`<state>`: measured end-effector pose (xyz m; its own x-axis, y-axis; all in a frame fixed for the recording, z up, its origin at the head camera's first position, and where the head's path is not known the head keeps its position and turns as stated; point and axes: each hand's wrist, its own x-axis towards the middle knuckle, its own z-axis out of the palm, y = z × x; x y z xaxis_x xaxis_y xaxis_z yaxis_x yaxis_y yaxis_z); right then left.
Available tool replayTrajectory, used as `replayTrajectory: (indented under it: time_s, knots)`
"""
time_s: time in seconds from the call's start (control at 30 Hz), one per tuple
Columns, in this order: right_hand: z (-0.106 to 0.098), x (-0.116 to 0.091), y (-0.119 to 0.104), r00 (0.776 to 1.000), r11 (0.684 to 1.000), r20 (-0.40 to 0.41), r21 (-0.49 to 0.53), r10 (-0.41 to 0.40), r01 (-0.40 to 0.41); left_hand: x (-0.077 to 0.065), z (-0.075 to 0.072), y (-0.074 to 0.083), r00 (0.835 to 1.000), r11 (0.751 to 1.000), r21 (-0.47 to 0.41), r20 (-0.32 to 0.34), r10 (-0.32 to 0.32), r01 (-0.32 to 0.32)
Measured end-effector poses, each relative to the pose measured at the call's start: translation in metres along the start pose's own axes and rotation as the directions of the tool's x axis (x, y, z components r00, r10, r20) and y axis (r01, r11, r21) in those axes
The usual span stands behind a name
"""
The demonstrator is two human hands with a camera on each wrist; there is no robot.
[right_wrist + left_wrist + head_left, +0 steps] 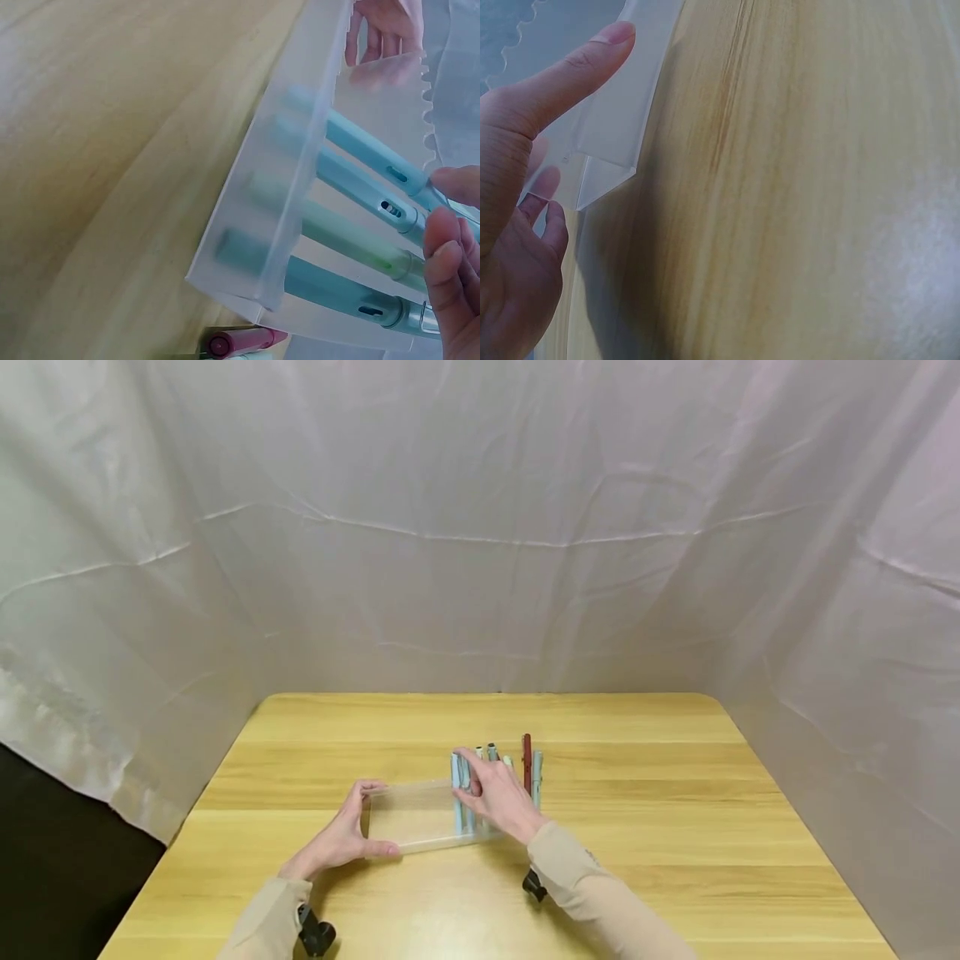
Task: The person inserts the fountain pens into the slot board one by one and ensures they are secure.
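Observation:
A frosted clear pen tray (414, 814) with notched edges sits on the table, its corner plain in the left wrist view. My left hand (341, 837) grips its left end, thumb on the front wall and fingers at the back. Several pens lie side by side in the tray's right part: a light blue pen (367, 150), a second light blue pen (356, 184), a pale green pen (352, 236) and a teal pen (337, 289). My right hand (498, 797) reaches over them, thumb and index finger pinching the leftmost light blue pen near its clip.
Right of the tray lie a dark red pen (527, 760) and a grey-green pen (537, 772). Another pale green pen tip (507, 762) shows behind my right hand. The wooden table (675, 810) is bordered by pale hanging sheets (480, 610).

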<state>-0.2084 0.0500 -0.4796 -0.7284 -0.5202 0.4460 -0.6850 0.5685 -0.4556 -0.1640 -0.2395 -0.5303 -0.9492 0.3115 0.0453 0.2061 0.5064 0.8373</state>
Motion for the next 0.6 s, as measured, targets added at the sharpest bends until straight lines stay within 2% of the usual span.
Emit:
replayTrajectory:
  time_s: [0.1,0.3,0.6]
  knots:
    - [-0.0010,0.0009,-0.0012,1.000,1.000,0.010,-0.006,-0.001,0.001,-0.0006,-0.0011,0.0019,1.000,1.000,-0.012,0.004,-0.011,0.012]
    - [-0.0026,0.0040,-0.0011,0.996,0.998,0.062,-0.034,0.059,-0.057,0.0011,-0.0024,0.0034,1.000,1.000,-0.017,0.003,-0.009,0.010]
    - [-0.0034,0.0058,-0.0017,0.994,0.998,0.091,-0.021,0.060,-0.059,0.0011,-0.0020,0.0011,1.000,1.000,-0.006,0.000,-0.024,0.024]
